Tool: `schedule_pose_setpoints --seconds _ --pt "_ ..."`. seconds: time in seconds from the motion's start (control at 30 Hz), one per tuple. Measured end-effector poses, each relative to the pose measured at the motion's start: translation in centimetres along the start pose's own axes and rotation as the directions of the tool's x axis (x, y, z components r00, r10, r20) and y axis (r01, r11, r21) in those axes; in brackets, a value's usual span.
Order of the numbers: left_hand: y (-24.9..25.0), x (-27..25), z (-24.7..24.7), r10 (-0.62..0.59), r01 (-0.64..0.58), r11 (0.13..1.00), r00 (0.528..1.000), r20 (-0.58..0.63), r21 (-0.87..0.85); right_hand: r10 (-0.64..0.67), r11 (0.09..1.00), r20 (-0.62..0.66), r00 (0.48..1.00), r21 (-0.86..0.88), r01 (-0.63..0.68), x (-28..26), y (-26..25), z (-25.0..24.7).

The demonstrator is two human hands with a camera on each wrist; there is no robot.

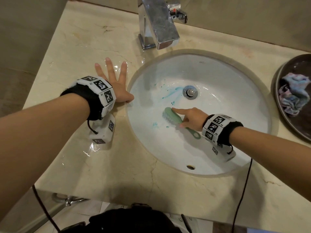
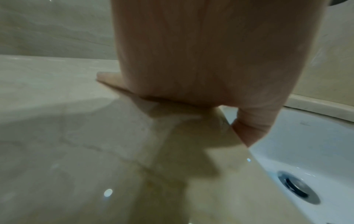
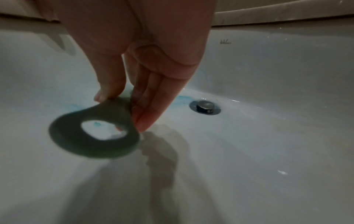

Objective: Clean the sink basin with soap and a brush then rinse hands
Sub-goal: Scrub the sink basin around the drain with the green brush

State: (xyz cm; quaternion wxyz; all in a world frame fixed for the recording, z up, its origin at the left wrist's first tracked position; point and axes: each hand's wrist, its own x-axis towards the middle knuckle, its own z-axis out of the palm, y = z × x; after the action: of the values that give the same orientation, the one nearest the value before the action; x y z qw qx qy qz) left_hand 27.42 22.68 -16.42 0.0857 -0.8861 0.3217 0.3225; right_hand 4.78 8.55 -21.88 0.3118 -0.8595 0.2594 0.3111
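A person's right hand (image 1: 191, 117) holds a pale green plastic scrubbing brush (image 1: 175, 119) inside the round white ceramic sink basin (image 1: 227, 78), fingers and thumb closed on the handle and the forefinger stretched along the brush's back. The bristled head lies ahead of the grip, down on the basin's floor; the handle's looped end (image 3: 93, 133) juts out behind the fingers toward the wrist. Streaks and spots of blue-green soap (image 1: 171, 92) mark the porcelain beyond the brush head, between it and the chrome drain stopper (image 1: 190, 92); smaller spots lie just to the left of the bristles. The left hand (image 1: 116, 81) rests flat with spread fingers on the wet cream marble counter (image 1: 80, 41), its thumb at the basin's rim, holding nothing.

The scrubbing step appears under way, with soap not yet spread across most of the bowl. The next move likely calls for pushing the bristles forward through the streaks toward the drain and around the walls. The square chrome tap (image 1: 158, 26), at the far side of the basin from the grip, shows no running water; rinsing remains to be done.
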Motion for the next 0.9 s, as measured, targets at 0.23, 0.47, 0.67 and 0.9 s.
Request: schedule_pose_setpoints --seconds 0.23,0.47,0.67,0.9 --pt "0.1 -0.4 -0.2 0.004 -0.004 1.000 1.000 0.017 -0.017 -0.058 0.983 0.128 0.990 -0.165 0.079 -0.4 0.7 2.7" --pt "-0.1 -0.2 0.0 0.013 -0.013 1.000 1.000 0.001 -0.026 -0.073 0.973 0.063 0.995 -0.214 0.085 2.2 -0.2 3.2" --pt "0.0 0.0 0.0 0.011 -0.011 1.000 1.000 -0.008 -0.024 0.017 0.969 -0.022 1.000 -0.246 -0.022 2.1 0.5 1.9" --pt "-0.2 0.1 0.2 0.008 -0.008 1.000 1.000 -0.016 -0.017 -0.060 0.967 0.071 0.996 -0.244 0.076 0.5 -1.0 3.7"
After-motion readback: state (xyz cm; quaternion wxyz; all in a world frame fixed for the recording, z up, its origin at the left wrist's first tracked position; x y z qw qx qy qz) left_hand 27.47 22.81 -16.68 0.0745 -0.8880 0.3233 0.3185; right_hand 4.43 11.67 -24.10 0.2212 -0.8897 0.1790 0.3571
